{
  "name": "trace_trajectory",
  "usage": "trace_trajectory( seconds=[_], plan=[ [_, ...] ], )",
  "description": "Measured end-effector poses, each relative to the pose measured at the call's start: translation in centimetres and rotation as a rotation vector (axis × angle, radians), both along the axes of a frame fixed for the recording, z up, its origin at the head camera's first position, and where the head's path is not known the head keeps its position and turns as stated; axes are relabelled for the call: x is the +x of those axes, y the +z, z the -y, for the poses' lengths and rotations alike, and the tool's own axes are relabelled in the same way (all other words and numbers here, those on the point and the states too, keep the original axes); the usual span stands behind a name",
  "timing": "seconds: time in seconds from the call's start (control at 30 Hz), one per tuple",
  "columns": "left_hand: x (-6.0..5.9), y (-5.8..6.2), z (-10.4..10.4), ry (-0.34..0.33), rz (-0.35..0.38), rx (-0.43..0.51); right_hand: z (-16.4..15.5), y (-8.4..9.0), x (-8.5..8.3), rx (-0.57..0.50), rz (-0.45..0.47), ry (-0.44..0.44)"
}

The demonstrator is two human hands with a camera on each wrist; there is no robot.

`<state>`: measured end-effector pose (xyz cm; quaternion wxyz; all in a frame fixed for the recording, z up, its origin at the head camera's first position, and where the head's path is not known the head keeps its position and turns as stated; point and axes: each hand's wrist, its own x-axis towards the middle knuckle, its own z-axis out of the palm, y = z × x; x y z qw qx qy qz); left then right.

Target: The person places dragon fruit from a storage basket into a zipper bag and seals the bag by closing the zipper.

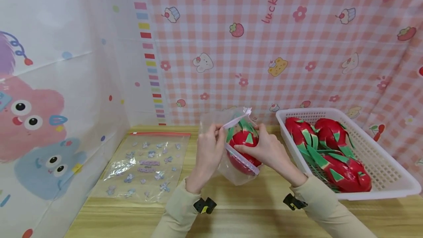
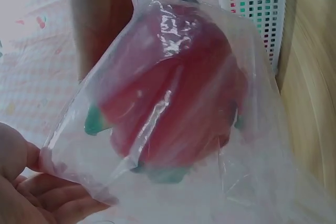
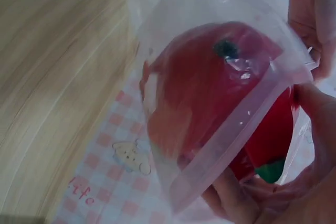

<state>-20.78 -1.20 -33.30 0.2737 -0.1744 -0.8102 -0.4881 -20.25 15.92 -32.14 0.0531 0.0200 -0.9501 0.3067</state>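
Two beige sleeves rise from the bottom edge, each with a black clip at the wrist, and the arms are cut off below the elbows. Just above the wooden table point(image 1: 251, 208), the left hand point(image 1: 209, 150) pinches the upper rim of a clear zip bag point(image 1: 236, 173) between thumb and curled fingers. The right hand point(image 1: 264, 149) cups a red dragon fruit point(image 1: 242, 140) with green scales, fingers curled round it at the bag's mouth, so its palm is hidden behind the fruit. From the wrist views the fruit sits mostly inside the bag, blurred by crinkled plastic; how far its top sticks out is hard to judge. To the left, flat on the table, lies a spare printed bag point(image 1: 147, 166) with a red zip strip, its pattern too small to read. To the right stands a white basket point(image 1: 390, 179) holding more dragon fruits point(image 1: 330, 146), their number unclear where they overlap. Behind everything hangs a pink checked backdrop point(image 1: 297, 47).
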Motion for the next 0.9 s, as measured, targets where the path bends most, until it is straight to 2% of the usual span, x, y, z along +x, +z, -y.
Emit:
trace_trajectory(
  seconds=[0.1, 0.2, 0.3, 0.33, 0.43, 0.53, 0.57, 0.63, 0.7, 0.83, 0.9],
  plan=[
    [0.0, 0.0, 0.1, 0.004, -0.026, 0.026, -0.5, -0.3, -0.4, 0.03, -0.031, 0.033],
    [0.0, 0.0, 0.1, 0.014, -0.035, 0.052, -1.0, -1.1, -0.9, 0.105, -0.146, 0.052],
    [-0.2, -0.1, 0.1, 0.03, -0.043, 0.064, -1.4, -2.5, -1.5, 0.224, -0.317, -0.016],
    [-0.3, -0.2, 0.1, 0.037, -0.049, 0.062, -1.7, -3.1, -1.8, 0.251, -0.334, -0.037],
    [-0.4, -0.5, 0.2, 0.047, -0.067, 0.063, -2.4, -4.7, -2.5, 0.25, -0.268, -0.035],
    [-0.4, -0.6, 0.5, 0.071, -0.076, 0.039, -2.7, -5.6, -2.9, 0.157, -0.142, 0.02],
    [-0.4, -0.4, 0.6, 0.077, -0.072, 0.031, -2.6, -5.6, -2.9, 0.116, -0.129, 0.03],
    [-0.3, 0.1, 0.9, 0.09, -0.06, 0.009, -2.3, -5.2, -2.9, 0.059, -0.157, 0.035],
    [-0.1, 0.9, 1.3, 0.113, -0.061, -0.01, -1.9, -3.8, -2.7, 0.015, -0.214, 0.035],
    [0.4, 2.7, 2.2, 0.178, -0.094, -0.025, -1.8, 0.1, -2.3, -0.057, -0.446, 0.024],
    [0.5, 3.0, 2.4, 0.199, -0.094, -0.043, -2.1, 1.3, -2.1, -0.064, -0.53, -0.005]
  ],
)
